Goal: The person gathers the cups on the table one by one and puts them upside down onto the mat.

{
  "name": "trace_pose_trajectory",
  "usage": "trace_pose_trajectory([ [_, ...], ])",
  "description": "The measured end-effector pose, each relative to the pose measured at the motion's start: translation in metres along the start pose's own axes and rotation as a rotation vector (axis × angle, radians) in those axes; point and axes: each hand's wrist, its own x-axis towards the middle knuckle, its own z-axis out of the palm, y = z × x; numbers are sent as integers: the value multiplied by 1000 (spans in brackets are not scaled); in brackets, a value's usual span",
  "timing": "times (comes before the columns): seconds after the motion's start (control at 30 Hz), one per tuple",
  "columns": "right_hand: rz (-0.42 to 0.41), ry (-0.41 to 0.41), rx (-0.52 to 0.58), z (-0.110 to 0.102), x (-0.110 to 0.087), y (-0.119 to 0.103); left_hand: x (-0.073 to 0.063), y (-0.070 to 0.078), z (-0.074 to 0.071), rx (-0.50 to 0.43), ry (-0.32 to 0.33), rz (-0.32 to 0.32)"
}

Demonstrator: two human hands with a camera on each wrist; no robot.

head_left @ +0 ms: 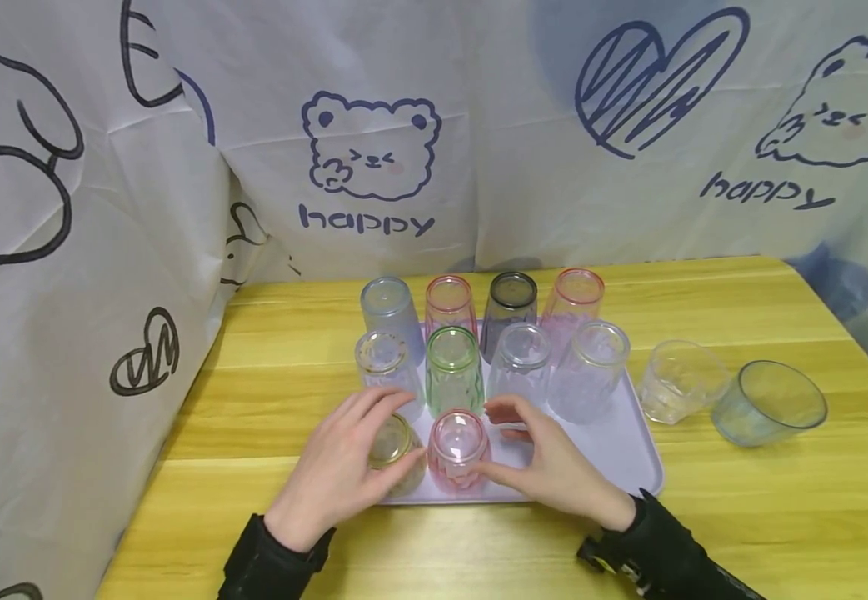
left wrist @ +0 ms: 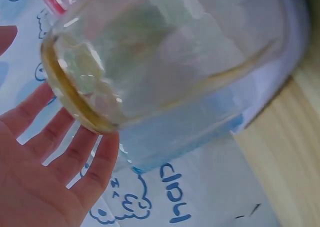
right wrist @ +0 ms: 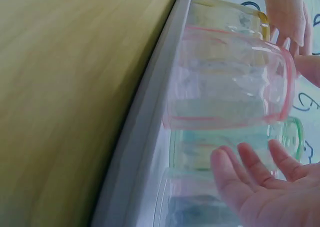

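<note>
At the front of a pale lilac tray [head_left: 606, 458], two upturned glasses stand side by side: a yellow-rimmed glass [head_left: 391, 442] and a pink glass [head_left: 460, 450]. My left hand [head_left: 340, 458] arches over the yellow-rimmed one, its thumb extended toward the pink glass. In the left wrist view, its fingers [left wrist: 75, 157] are spread and nearly straight at the yellow rim. My right hand [head_left: 554, 462] is just right of the pink glass, thumb close to its side; whether it touches is unclear. Its fingers [right wrist: 257, 164] are loosely bent around nothing in the right wrist view.
Behind stand more upturned glasses in two rows, including a green glass [head_left: 454, 375], a clear glass [head_left: 591, 375] and a dark glass [head_left: 511, 312]. Right of the tray, a clear tumbler [head_left: 677, 383] and a grey-blue tumbler [head_left: 767, 404] are on the wooden table [head_left: 741, 517]. A printed cloth [head_left: 509, 167] hangs behind.
</note>
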Motion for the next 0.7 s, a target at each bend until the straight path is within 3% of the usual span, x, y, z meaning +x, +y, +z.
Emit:
trace_pose_trajectory([
  [0.23,14,60,64,-23,-12,4,13,14,-3,-10,60,77],
  [0.7,-66,190,-2,-73,-35,11,50,65,1,-23,93,200],
])
